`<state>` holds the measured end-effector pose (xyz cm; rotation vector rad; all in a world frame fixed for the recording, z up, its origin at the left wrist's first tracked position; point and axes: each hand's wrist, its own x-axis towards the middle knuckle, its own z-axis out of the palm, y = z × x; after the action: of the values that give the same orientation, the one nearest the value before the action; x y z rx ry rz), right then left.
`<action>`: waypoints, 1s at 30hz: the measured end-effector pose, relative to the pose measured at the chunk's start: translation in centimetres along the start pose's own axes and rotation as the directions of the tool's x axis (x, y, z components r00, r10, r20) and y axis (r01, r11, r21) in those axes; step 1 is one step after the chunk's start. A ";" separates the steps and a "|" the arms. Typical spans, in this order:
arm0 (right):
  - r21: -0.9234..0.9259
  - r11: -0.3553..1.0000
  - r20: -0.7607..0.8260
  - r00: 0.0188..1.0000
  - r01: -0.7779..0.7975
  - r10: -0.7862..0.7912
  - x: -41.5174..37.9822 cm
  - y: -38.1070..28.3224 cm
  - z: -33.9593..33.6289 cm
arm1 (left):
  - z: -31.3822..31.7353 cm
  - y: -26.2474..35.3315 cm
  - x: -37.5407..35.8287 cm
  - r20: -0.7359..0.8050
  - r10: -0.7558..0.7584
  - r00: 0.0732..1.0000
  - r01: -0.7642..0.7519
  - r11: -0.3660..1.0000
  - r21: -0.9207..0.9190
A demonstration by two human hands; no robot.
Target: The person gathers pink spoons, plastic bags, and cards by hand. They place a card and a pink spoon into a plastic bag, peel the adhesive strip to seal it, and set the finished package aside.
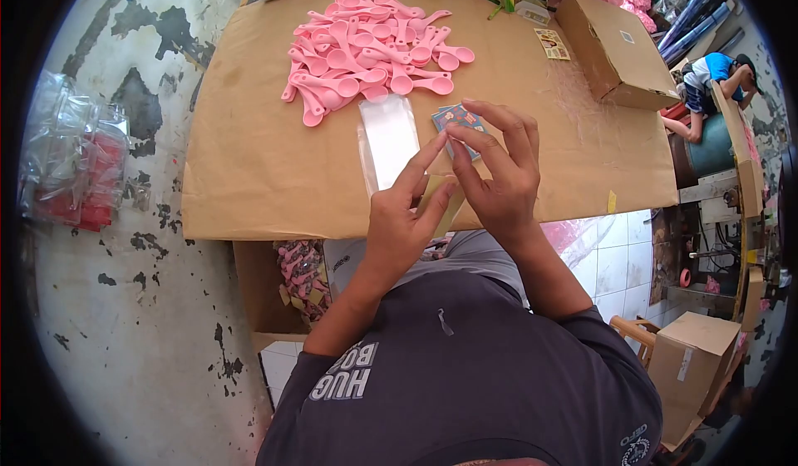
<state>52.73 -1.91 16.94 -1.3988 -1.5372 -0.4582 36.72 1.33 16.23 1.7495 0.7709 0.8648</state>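
Observation:
My left hand (pixel 409 210) is closed on a small yellowish card (pixel 447 203), its thumb across the card and its index finger pointing up. My right hand (pixel 504 157) is beside it, thumb and index fingertip brought together close to the left index fingertip. Whatever sits in that pinch is too small to make out. Beneath the right fingers lies a small stack of blue printed cards (pixel 445 119), partly covered. Left of it are clear plastic bags (pixel 389 139), lying flat. A heap of pink plastic spoons (pixel 366 50) spreads over the table beyond the bags.
Brown paper covers the table (pixel 258 158). At the back right stand a cardboard box (pixel 613 50), a printed card (pixel 551 44) and a green tool (pixel 501 0). Packed plastic bags (pixel 79 154) lie at far left. Another person (pixel 713 83) sits at far right.

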 end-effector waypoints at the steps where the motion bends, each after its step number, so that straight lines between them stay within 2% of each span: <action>1: -0.017 1.000 -0.007 1.000 -0.001 0.001 0.0 0.0 0.0 | 0.0 0.1 -0.1 0.009 0.013 1.000 -0.013 1.000 0.010; 5: -0.009 1.000 0.010 1.000 0.007 -0.007 0.2 0.1 -0.1 | -0.6 0.7 -0.1 0.068 0.023 0.997 -0.026 0.999 0.041; 7: 0.103 0.994 0.009 0.999 -0.041 0.040 0.5 0.2 -0.2 | -0.8 0.6 -0.2 0.084 0.003 0.996 -0.004 1.000 0.014; 8: 0.103 0.994 0.012 0.999 -0.037 0.036 0.7 0.3 -0.3 | -0.9 0.6 -0.2 0.102 -0.018 0.995 0.019 1.000 -0.008; 10: 0.273 0.916 0.021 0.954 -0.293 0.299 0.9 0.4 -0.8 | -1.3 0.3 -0.2 0.124 -0.047 0.991 0.058 0.995 -0.081; 11: 0.273 0.917 0.025 0.955 -0.291 0.295 1.1 1.0 -0.9 | -1.4 0.1 -0.2 0.151 -0.075 0.986 0.098 0.984 -0.148; 12: 0.503 0.770 -0.013 0.888 -0.392 0.460 1.4 1.8 -1.0 | -1.4 0.0 -0.2 0.147 -0.075 0.986 0.098 0.984 -0.151; 13: 0.704 0.561 -0.003 0.789 -0.435 0.615 1.6 2.4 -1.1 | -1.4 -0.2 -0.2 0.139 -0.100 0.985 0.136 0.950 -0.280; 14: 0.704 0.561 -0.001 0.789 -0.435 0.614 1.9 2.6 -1.6 | -1.4 -0.2 -0.2 0.136 -0.125 0.983 0.170 0.900 -0.403; 16: 0.904 0.277 0.020 0.679 -0.325 0.734 2.8 2.8 -2.7 | -1.7 -0.1 -0.1 0.132 -0.151 0.980 0.194 0.872 -0.449; 17: 0.904 0.277 0.020 0.679 -0.326 0.734 2.3 3.4 -3.1 | -1.8 -0.1 -0.1 0.129 -0.176 0.976 0.218 0.843 -0.493; 19: 0.917 0.273 0.055 0.771 -0.290 0.635 0.7 4.9 -3.6 | -1.7 -0.5 0.1 0.110 -0.176 0.978 0.208 0.831 -0.516; 20: 0.917 0.272 0.056 0.769 -0.291 0.637 -0.1 5.1 -3.7 | -1.6 -0.8 0.2 0.095 -0.178 0.979 0.201 0.818 -0.539; 22: 0.866 0.149 0.357 0.799 -0.477 0.483 -1.5 4.9 -4.3 | -1.4 -0.9 0.5 0.081 -0.166 0.983 0.183 0.811 -0.556; 23: 0.866 0.146 0.357 0.797 -0.478 0.488 -1.8 4.3 -4.5 | -1.2 -0.9 0.6 0.065 -0.152 0.986 0.162 0.804 -0.573; 25: 0.650 0.231 0.560 0.661 -0.724 0.499 -1.8 2.4 -3.9 | -1.1 -0.6 0.7 0.043 -0.156 0.987 0.153 0.808 -0.569; 26: 0.652 0.227 0.558 0.661 -0.723 0.503 -2.0 1.6 -3.1 | -1.0 -0.5 0.8 0.016 -0.157 0.988 0.138 0.812 -0.568; 28: 0.602 0.442 0.504 0.746 -0.665 0.435 -2.3 0.4 -1.7 | -1.0 -1.3 0.9 0.030 -0.121 0.992 0.117 0.822 -0.557; 30: 0.620 0.404 0.537 0.739 -0.673 0.407 -2.6 0.6 -1.3 | -0.9 -1.6 1.1 0.044 -0.083 0.996 0.093 0.831 -0.548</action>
<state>53.42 -4.18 15.16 -1.1450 -1.1246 0.8453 36.34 3.16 15.12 1.1955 0.5137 0.8981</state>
